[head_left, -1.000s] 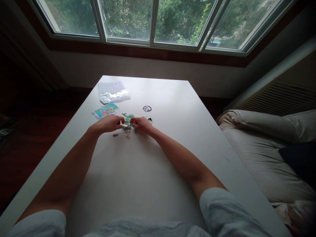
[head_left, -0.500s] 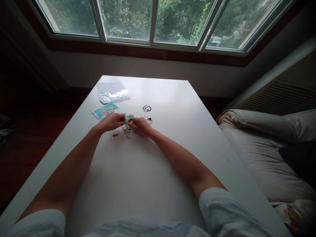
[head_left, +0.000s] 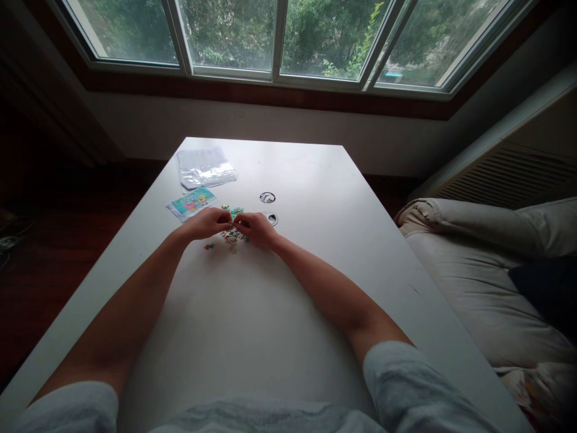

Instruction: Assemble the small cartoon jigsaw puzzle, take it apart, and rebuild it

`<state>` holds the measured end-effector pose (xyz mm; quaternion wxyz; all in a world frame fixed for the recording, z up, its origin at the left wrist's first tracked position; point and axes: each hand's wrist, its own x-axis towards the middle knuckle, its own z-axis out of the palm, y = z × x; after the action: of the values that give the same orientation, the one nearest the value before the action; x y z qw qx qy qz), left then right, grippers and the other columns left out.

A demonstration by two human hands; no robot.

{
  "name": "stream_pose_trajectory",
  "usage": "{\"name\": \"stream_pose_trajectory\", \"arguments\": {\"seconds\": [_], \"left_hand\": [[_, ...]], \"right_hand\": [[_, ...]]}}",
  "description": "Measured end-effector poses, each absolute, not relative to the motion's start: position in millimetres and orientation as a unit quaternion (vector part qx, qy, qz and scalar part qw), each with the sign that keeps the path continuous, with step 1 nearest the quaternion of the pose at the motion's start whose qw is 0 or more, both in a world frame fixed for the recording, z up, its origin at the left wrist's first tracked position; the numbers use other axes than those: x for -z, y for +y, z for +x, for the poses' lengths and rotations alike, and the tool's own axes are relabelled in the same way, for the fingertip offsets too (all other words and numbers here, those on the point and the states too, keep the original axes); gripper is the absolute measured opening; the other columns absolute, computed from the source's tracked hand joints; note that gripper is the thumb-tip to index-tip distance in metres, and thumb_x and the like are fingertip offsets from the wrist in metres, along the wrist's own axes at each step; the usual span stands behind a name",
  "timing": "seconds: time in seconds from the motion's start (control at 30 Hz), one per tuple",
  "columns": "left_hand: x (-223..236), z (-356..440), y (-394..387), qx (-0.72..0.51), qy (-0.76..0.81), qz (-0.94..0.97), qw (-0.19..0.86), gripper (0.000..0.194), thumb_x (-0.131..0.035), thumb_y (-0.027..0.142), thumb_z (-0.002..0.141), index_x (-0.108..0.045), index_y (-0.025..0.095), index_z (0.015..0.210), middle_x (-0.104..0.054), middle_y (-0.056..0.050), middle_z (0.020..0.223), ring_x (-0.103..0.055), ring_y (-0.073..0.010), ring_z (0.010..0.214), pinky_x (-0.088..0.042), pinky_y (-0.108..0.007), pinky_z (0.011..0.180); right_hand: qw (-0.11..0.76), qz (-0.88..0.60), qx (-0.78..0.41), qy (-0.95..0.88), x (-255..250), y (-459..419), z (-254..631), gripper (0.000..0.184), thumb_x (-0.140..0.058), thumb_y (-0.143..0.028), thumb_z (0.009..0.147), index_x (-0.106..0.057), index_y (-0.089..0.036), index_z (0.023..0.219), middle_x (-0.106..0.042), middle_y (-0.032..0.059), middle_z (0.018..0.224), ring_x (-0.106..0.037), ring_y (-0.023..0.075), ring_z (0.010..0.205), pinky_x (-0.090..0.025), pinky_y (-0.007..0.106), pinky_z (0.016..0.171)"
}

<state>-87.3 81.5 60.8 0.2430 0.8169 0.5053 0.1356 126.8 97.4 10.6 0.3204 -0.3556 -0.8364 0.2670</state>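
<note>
A small heap of jigsaw puzzle pieces [head_left: 233, 234], mostly green, tan and white, lies on the white table under my hands. My left hand [head_left: 211, 222] reaches in from the left, its fingers pinched together on what looks like a puzzle piece. From the right, my right hand [head_left: 253, 228] meets it fingertip to fingertip, also closed in a pinch on a tiny piece. The fingers partly hide both the heap and what they hold. A few joined pieces [head_left: 210, 246] lie apart, nearer to me. Left of the heap rests a colourful picture sheet [head_left: 192, 203] with cartoon figures.
Papers in a clear plastic sleeve [head_left: 206, 167] lie at the table's far left. Two round fittings [head_left: 267, 197] are set in the tabletop [head_left: 252, 319], right of the heap. A light sofa [head_left: 464, 276] stands along the right side, and a window [head_left: 274, 42] is beyond.
My hands have drawn together, so the fingertips now meet above the heap. The left hand moved slightly right. The sheet and papers stay where they were.
</note>
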Motion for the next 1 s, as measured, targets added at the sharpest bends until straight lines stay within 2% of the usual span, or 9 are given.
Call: {"name": "stream_pose_trajectory", "arguments": {"seconds": [0.17, 0.4, 0.57, 0.73, 0.8, 0.87, 0.93, 1.0], "left_hand": [[-59, -86, 82, -0.169, 0.519, 0.787, 0.288, 0.03, -0.061, 0.047, 0.082, -0.071, 0.019, 0.087, -0.069, 0.0, 0.075, -0.06, -0.0169, 0.071, -0.042, -0.025, 0.063], [-55, -84, 83, -0.215, 0.533, 0.762, 0.299, 0.026, -0.066, 0.043, 0.079, -0.064, 0.019, 0.088, -0.065, 0.0, 0.075, -0.06, -0.0161, 0.07, -0.044, -0.025, 0.062], [-54, -82, 82, -0.21, 0.52, 0.753, 0.345, 0.027, -0.065, 0.041, 0.08, -0.061, 0.021, 0.098, -0.068, 0.0, 0.076, -0.063, -0.0171, 0.071, -0.046, -0.027, 0.062], [-54, -85, 85, -0.186, 0.567, 0.765, 0.243, 0.025, -0.059, 0.039, 0.083, -0.063, 0.021, 0.1, -0.069, -0.002, 0.084, -0.064, -0.0189, 0.075, -0.047, -0.03, 0.067], [-51, -88, 87, -0.177, 0.573, 0.778, 0.188, 0.025, -0.056, 0.039, 0.085, -0.065, 0.02, 0.1, -0.069, -0.005, 0.092, -0.064, -0.0212, 0.083, -0.049, -0.033, 0.075], [-45, -91, 90, -0.18, 0.557, 0.799, 0.139, 0.031, -0.057, 0.041, 0.086, -0.066, 0.019, 0.106, -0.068, -0.009, 0.106, -0.063, -0.0253, 0.099, -0.049, -0.038, 0.09], [-36, -94, 92, -0.183, 0.528, 0.822, 0.11, 0.046, -0.06, 0.046, 0.085, -0.063, 0.021, 0.123, -0.062, -0.012, 0.128, -0.055, -0.0299, 0.122, -0.042, -0.044, 0.107], [-26, -95, 94, -0.169, 0.509, 0.837, 0.108, 0.063, -0.061, 0.052, 0.085, -0.055, 0.021, 0.139, -0.048, -0.014, 0.149, -0.041, -0.0327, 0.139, -0.032, -0.048, 0.117]], "right_hand": [[0.342, -0.359, -0.263, -0.828, -11, 97, 128, 0.016, -0.058, -0.03, 0.087, -0.07, -0.02, 0.087, -0.054, -0.0056, 0.064, -0.043, 0.0087, 0.061, -0.028, 0.022, 0.061], [0.342, -0.358, -0.263, -0.828, -11, 96, 129, 0.017, -0.058, -0.034, 0.088, -0.067, -0.02, 0.086, -0.058, -0.0049, 0.07, -0.046, 0.009, 0.062, -0.029, 0.022, 0.062], [0.314, -0.401, -0.239, -0.826, -14, 94, 129, 0.019, -0.056, -0.035, 0.09, -0.067, -0.021, 0.086, -0.059, -0.004, 0.069, -0.044, 0.0104, 0.062, -0.028, 0.023, 0.062], [0.303, -0.394, -0.236, -0.835, -13, 96, 129, 0.022, -0.056, -0.038, 0.093, -0.067, -0.02, 0.087, -0.062, -0.0031, 0.073, -0.048, 0.0107, 0.065, -0.031, 0.023, 0.064], [0.304, -0.385, -0.231, -0.84, -12, 97, 129, 0.024, -0.055, -0.039, 0.095, -0.068, -0.02, 0.089, -0.064, -0.0016, 0.079, -0.051, 0.0115, 0.069, -0.034, 0.023, 0.067], [0.311, -0.396, -0.207, -0.839, -12, 99, 129, 0.024, -0.053, -0.039, 0.097, -0.069, -0.021, 0.093, -0.065, 0.0015, 0.088, -0.055, 0.014, 0.079, -0.037, 0.025, 0.073], [0.309, -0.415, -0.171, -0.838, -10, 102, 130, 0.026, -0.053, -0.04, 0.098, -0.07, -0.021, 0.104, -0.066, 0.0062, 0.101, -0.057, 0.0186, 0.096, -0.041, 0.028, 0.083], [0.285, -0.424, -0.143, -0.848, -8, 105, 130, 0.037, -0.058, -0.047, 0.095, -0.066, -0.022, 0.121, -0.063, 0.0114, 0.121, -0.053, 0.0247, 0.116, -0.04, 0.036, 0.096]]}}
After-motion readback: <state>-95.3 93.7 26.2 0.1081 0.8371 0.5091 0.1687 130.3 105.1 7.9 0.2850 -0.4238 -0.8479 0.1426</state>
